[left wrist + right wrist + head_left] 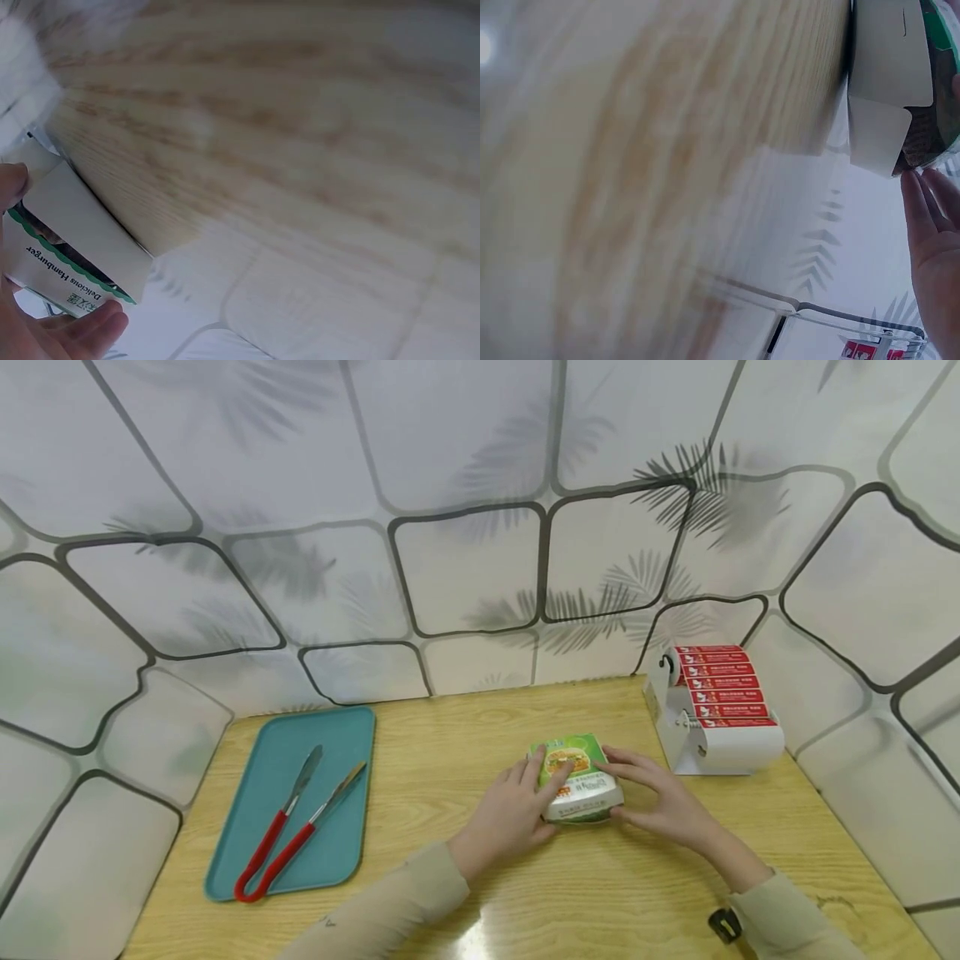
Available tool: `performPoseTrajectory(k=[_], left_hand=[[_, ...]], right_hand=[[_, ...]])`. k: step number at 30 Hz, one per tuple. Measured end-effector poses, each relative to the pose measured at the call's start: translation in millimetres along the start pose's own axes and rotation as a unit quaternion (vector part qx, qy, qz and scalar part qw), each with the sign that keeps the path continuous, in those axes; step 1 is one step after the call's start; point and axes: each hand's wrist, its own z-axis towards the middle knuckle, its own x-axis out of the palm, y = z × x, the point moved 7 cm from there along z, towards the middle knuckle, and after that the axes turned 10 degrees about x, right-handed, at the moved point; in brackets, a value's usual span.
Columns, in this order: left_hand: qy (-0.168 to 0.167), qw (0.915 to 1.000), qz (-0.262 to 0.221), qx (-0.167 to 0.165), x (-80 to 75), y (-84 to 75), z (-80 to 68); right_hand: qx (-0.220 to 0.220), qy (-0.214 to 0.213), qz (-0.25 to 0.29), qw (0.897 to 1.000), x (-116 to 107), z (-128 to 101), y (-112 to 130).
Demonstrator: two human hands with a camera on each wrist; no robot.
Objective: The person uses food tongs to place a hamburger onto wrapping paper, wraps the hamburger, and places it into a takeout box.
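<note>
A green-and-white hamburger box (577, 768) with a burger picture on top sits on the wooden table. My left hand (510, 806) holds it from the left, fingers spread over the top and thumb low at the front. In the left wrist view the box (82, 232) reads "Delicious Hamburger", and a dark gap shows under its green scalloped edge. My right hand (663, 797) is at the right side, its straight fingers along the edge. Seen from the right wrist, loose white flaps (881, 135) stand out and something dark shows inside; the right fingertips touch the corner there.
A teal tray (348, 852) lies at the left with red-handled metal tongs (277, 843) on it. At the back right stands a white dispenser (678, 739) with a roll of red labels (723, 683). Patterned white walls (480, 568) enclose the table (442, 752) behind and at the sides.
</note>
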Motion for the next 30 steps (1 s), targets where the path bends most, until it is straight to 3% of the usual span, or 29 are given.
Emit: performPoseTrajectory(k=[5,10,18,23,26,30], left_hand=[[0.007,0.9999,-0.004,-0.008,-2.3,0.3,1.2],[0.012,0.9995,0.029,0.006,-3.4,-4.0,4.1],[0.011,0.9975,0.068,0.02,-1.0,-6.6,5.2],[0.011,0.998,0.059,0.02,2.4,-6.6,5.2],[0.016,0.9986,0.048,0.015,3.9,-5.2,5.7],[0.024,0.9996,-0.014,0.001,2.0,1.3,4.5]], right_hand=[[-0.023,-0.002,0.001,1.0,-2,-1,-2],[-0.037,-0.002,-0.016,0.999,-3,-3,-2],[-0.058,-0.005,-0.118,0.991,-1,-4,3],[-0.066,-0.002,-0.165,0.984,3,0,7],[-0.063,0.001,-0.168,0.984,5,3,8],[-0.057,0.001,-0.159,0.986,6,4,8]])
